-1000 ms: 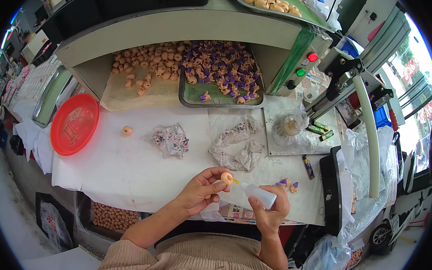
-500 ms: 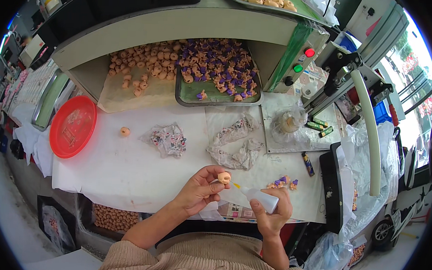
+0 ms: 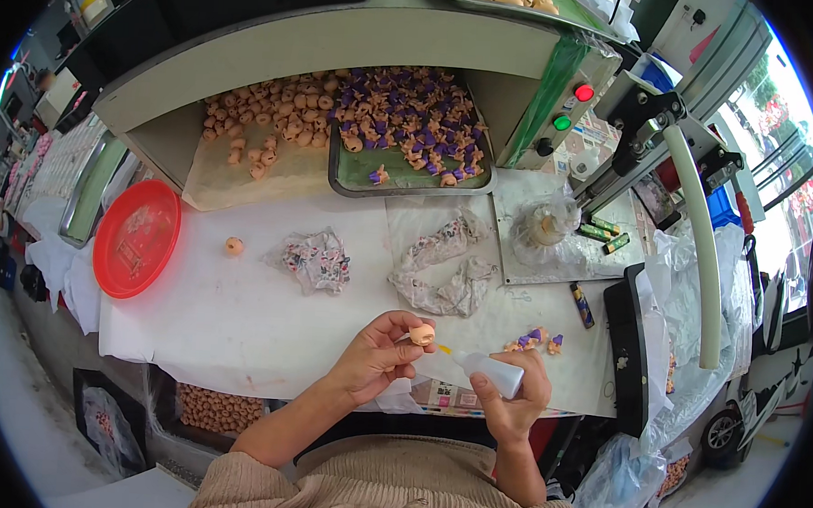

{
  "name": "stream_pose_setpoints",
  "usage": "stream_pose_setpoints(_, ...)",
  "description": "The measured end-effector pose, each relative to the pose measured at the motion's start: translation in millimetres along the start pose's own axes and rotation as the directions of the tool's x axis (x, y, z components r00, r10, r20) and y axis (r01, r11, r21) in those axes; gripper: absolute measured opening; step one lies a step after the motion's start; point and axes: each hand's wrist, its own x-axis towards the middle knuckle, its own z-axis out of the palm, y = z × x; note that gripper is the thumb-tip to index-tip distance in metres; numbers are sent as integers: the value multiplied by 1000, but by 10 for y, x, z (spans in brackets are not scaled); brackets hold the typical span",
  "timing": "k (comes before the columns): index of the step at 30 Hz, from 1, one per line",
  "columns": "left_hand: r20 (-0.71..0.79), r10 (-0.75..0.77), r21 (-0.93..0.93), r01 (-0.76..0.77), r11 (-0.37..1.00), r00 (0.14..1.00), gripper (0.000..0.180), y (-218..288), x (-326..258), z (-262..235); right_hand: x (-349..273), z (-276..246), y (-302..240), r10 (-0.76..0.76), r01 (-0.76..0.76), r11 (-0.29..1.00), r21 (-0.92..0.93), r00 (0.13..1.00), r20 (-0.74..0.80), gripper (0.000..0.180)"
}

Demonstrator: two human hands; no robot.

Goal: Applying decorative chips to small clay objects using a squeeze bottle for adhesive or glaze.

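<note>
Pinching a small peach-coloured toy piece [image 3: 422, 334] between thumb and fingertips, the left hand [image 3: 375, 354] holds it just above the near edge of the desk [image 3: 238, 310], while the right hand [image 3: 509, 402] is clenched round a small white squeeze bottle [image 3: 490, 372] whose yellow-tipped nozzle points at the piece and looks close to touching it. Too hard a squeeze could, I judge, flood the piece and run onto the left fingertips, which sit right at the nozzle; a slip of that light pinch would drop the piece onto the desk or over its near edge into the lap. A wobble of the nozzle could also put the drop on the wrong spot.

White sheeting covers the desk. Near its right edge, just beyond the hands, lies a little cluster of peach and purple pieces [image 3: 535, 339]. Toward the middle lie two crumpled cloths, one patterned [image 3: 314, 258] and one paler [image 3: 442, 270], and a single peach piece [image 3: 233, 245] sits apart toward the left. A red round tray [image 3: 136, 238] overhangs the left edge. At the far edge, under a hood-like housing, a metal tray [image 3: 413, 130] holds many purple-and-peach pieces beside a loose heap of plain peach ones [image 3: 266, 132]. Red and green buttons [image 3: 570, 106] sit on the housing's right post, and bright daylight comes in at the right
</note>
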Motion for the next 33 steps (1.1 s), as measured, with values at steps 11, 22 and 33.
stream_pose_setpoints(11,-25,-19,-45,18,999,999,34,-58,12,146,67,130,294,104,-107,994,-29,990,-93,29)
stream_pose_setpoints(22,-49,-29,-114,24,993,998,39,-326,133,346,317,-290,643,-41,29,958,-284,999,-35,29)
stream_pose_setpoints(33,-3,-54,-89,54,995,999,36,-365,145,369,326,-1051,794,114,100,887,-452,899,423,22)
